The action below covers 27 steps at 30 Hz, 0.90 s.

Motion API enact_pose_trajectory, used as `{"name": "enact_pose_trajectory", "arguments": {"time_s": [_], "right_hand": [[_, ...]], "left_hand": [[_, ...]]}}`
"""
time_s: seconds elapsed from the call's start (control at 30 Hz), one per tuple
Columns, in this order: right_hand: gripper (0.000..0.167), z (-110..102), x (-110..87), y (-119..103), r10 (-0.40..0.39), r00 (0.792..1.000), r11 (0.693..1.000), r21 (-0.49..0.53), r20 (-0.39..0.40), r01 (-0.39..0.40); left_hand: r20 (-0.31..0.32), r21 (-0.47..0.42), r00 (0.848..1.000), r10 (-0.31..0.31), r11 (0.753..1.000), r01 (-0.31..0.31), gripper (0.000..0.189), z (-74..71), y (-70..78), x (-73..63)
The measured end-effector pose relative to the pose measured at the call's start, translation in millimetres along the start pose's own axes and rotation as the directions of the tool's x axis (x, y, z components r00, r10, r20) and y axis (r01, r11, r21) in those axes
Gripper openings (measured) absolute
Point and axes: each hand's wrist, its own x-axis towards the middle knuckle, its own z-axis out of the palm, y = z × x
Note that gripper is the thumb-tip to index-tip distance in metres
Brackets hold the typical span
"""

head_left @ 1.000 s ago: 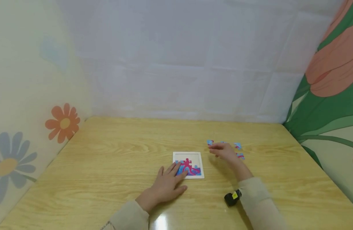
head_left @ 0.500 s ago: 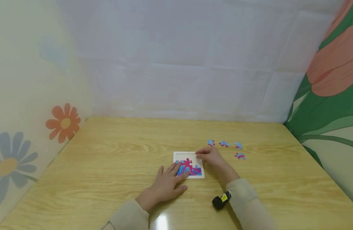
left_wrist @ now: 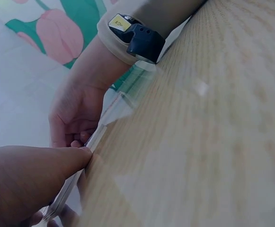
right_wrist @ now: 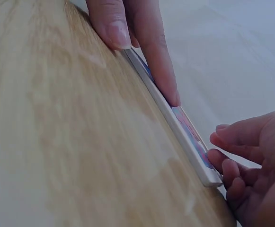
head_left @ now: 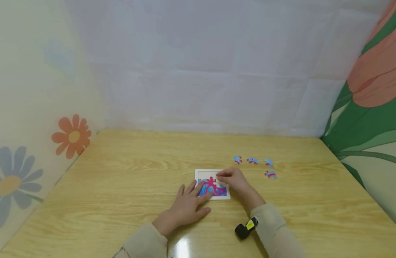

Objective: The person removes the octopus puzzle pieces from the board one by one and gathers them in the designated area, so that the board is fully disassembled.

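A white square puzzle tray (head_left: pixel 201 171) lies on the table, its lower part filled with joined pink and blue jigsaw pieces (head_left: pixel 210 186). My left hand (head_left: pixel 186 208) rests over the tray's left side with fingers spread and straight, the fingertips on the joined pieces. In the right wrist view, the left thumb (right_wrist: pixel 117 33) lies at the tray's near edge. Over the tray's right side, my right hand (head_left: pixel 235 179) holds thumb and index finger together in a pinch, with a puzzle piece between them that the fingertips hide. The bare upper part of the tray shows beside it.
Several loose puzzle pieces lie behind and right of the tray, among them a blue and pink piece (head_left: pixel 253 160) and another piece (head_left: pixel 270 174). A black wrist camera (head_left: pixel 244 230) hangs from the right sleeve. A white cloth (head_left: pixel 198 89) backs the wooden table (head_left: pixel 136 161).
My right hand has moved left from the loose pieces to over the tray's right side, uncovering the pieces behind it. The left hand has stayed on the tray.
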Motion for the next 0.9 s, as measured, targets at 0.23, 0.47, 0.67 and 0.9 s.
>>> {"name": "enact_pose_trajectory", "arguments": {"time_s": [0.23,0.47,0.67,0.9], "right_hand": [[0.013,2.6,-1.1,0.8,-0.097,0.995,0.994,-0.043,0.033,0.098],[0.012,2.9,-3.0,0.3,-0.143,0.989,0.983,-0.115,0.038,0.146],[0.012,3.1,-4.5,-1.7,-0.103,0.994,0.983,-0.146,0.038,0.108],[0.011,4.9,-4.8,-1.2,-0.087,0.996,0.983,-0.16,0.029,0.091]], "left_hand": [[-0.007,0.004,1.0,-0.006,1.0,0.006,0.047,0.2,-1.5,1.2],[-0.002,-0.008,1.0,-0.012,1.0,0.012,0.047,-0.7,-0.5,1.4],[-0.013,-0.004,1.0,-0.007,1.0,0.007,0.047,0.0,-0.3,0.9],[-0.017,0.002,1.0,0.002,1.0,-0.002,0.048,1.8,0.3,0.6]]}}
